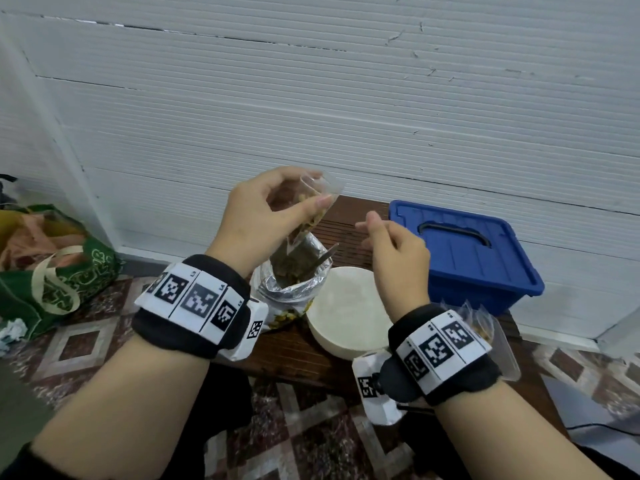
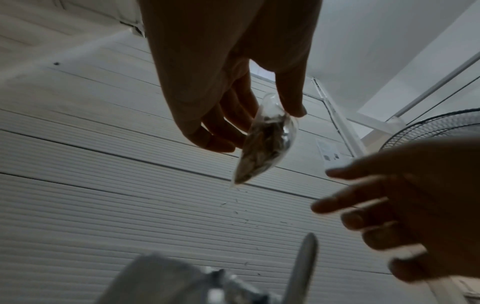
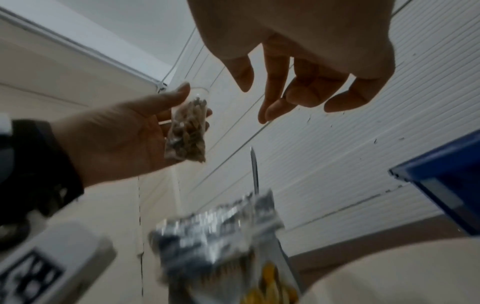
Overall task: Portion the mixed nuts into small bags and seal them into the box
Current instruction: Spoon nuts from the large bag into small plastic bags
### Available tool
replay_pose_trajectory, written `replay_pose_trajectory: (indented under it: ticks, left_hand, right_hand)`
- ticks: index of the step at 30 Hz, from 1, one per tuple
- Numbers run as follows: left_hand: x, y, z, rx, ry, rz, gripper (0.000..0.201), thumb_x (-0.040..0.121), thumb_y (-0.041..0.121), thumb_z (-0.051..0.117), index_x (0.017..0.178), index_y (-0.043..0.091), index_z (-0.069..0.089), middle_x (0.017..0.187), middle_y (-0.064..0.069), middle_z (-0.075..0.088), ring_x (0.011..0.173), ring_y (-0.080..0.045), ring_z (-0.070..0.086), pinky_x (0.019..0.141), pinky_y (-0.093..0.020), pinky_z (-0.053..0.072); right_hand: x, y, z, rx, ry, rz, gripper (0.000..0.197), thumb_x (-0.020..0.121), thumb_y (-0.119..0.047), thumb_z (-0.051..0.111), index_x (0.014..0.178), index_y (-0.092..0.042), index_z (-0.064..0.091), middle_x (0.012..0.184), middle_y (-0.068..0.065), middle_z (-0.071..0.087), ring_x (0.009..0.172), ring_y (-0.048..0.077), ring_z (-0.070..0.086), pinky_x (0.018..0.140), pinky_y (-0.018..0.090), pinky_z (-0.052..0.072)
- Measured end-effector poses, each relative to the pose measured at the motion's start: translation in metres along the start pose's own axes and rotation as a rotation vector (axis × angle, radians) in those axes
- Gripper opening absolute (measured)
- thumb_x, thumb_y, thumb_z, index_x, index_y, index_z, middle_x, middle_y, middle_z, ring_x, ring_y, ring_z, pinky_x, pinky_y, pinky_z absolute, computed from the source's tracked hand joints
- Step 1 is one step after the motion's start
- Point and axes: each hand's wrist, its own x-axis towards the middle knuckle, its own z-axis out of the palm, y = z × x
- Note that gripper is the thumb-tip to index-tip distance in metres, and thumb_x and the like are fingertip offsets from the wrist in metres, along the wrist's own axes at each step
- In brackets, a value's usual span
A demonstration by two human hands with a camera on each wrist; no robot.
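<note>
My left hand [image 1: 277,206] pinches a small clear bag [image 1: 313,209] partly filled with mixed nuts, held up above the big foil nut pouch [image 1: 294,282]. The same small bag [image 2: 265,142] hangs from thumb and fingers in the left wrist view, and the small bag [image 3: 188,127] shows again in the right wrist view. A metal spoon handle [image 1: 327,255] sticks out of the pouch. My right hand [image 1: 384,233] hovers empty just right of the bag, fingers loosely curled. The blue lidded box [image 1: 464,251] stands closed at the right.
A round cream lid or bowl [image 1: 349,313] lies beside the pouch on the dark wooden table [image 1: 291,355]. Filled small bags in a clear tray [image 1: 485,323] sit behind my right wrist. A green shopping bag [image 1: 59,271] stands on the tiled floor at left. A white wall is close behind.
</note>
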Motion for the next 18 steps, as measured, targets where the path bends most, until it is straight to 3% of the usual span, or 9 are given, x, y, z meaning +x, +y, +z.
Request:
replay_pose_trajectory:
  ticks: [5,7,9,13,15,18]
  left_hand:
    - [-0.008,0.009,0.036,0.032,-0.099,0.038,0.036,0.076,0.036,0.077,0.111,0.026,0.071,0.098,0.008,0.073,0.096,-0.005,0.067,0.091,-0.034,0.054]
    - [-0.014,0.013,0.052,0.014,-0.119,0.058,0.034,0.078,0.030,0.077,0.110,0.023,0.071,0.098,0.008,0.074,0.094,-0.004,0.067,0.090,-0.031,0.054]
    - [-0.022,0.015,0.069,-0.013,-0.143,0.065,0.032,0.078,0.025,0.077,0.110,0.022,0.071,0.098,0.009,0.073,0.093,-0.002,0.067,0.088,-0.026,0.053]
    - [-0.034,0.012,0.097,-0.032,-0.222,0.038,0.036,0.078,0.028,0.077,0.113,0.025,0.070,0.103,0.013,0.071,0.097,0.002,0.065,0.088,-0.021,0.051]
    - [-0.039,0.007,0.110,-0.010,-0.272,0.013,0.040,0.076,0.033,0.078,0.114,0.031,0.068,0.106,0.018,0.069,0.102,0.003,0.062,0.092,-0.024,0.049]
    - [-0.047,-0.002,0.127,0.019,-0.386,-0.075,0.046,0.076,0.036,0.076,0.120,0.035,0.062,0.107,0.024,0.064,0.107,0.006,0.057,0.092,-0.015,0.044]
  right_hand:
    - [0.005,-0.025,-0.039,0.175,-0.005,0.074,0.037,0.093,-0.043,0.055,0.069,-0.022,0.075,0.073,0.004,0.072,0.078,0.008,0.065,0.064,0.014,0.043]
    - [0.006,-0.027,-0.057,0.166,-0.044,0.075,0.039,0.089,-0.041,0.060,0.067,-0.012,0.074,0.075,0.013,0.072,0.070,0.006,0.061,0.065,0.015,0.041]
    - [0.005,-0.024,-0.072,0.106,-0.075,0.044,0.041,0.087,-0.037,0.065,0.074,0.002,0.072,0.084,0.027,0.068,0.067,0.014,0.055,0.065,0.021,0.041]
    - [0.003,-0.010,-0.097,-0.019,-0.064,0.038,0.025,0.086,-0.026,0.067,0.062,-0.019,0.074,0.068,0.004,0.071,0.072,0.014,0.063,0.069,0.030,0.047]
    - [0.001,-0.001,-0.108,-0.074,-0.053,0.051,0.026,0.086,-0.025,0.067,0.062,-0.015,0.073,0.068,0.006,0.071,0.074,0.020,0.066,0.071,0.035,0.050]
    - [-0.001,0.016,-0.125,-0.169,-0.013,0.067,0.030,0.086,-0.025,0.067,0.065,-0.004,0.071,0.070,0.017,0.068,0.075,0.029,0.064,0.071,0.041,0.052]
